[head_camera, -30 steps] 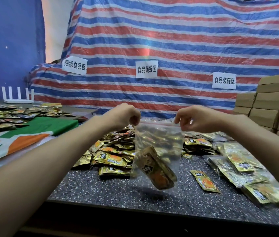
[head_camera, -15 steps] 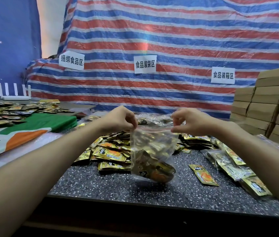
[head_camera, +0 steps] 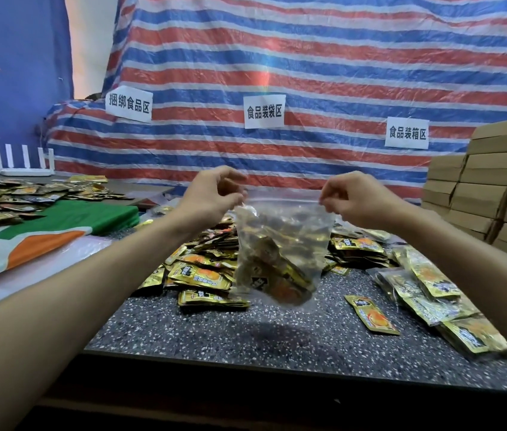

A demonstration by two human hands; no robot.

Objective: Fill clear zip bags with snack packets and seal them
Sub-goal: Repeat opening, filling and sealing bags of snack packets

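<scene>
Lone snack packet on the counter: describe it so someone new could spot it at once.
Start at the dark speckled counter below the striped tarp. Right of the raised clear zip bag, a gold packet with an orange picture lies flat. Unlike the heaped packets and filled bags, it lies alone on bare counter.

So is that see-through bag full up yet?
Not full: the clear plastic zip bag holds a few gold foil snack packets low down; its upper half looks empty.

On tarp (head_camera: 308, 57), left sign (head_camera: 128, 104) reads 捆绑食品区, middle sign (head_camera: 264, 112) 食品装袋区, right sign (head_camera: 407, 133) 食品装箱区.
</scene>
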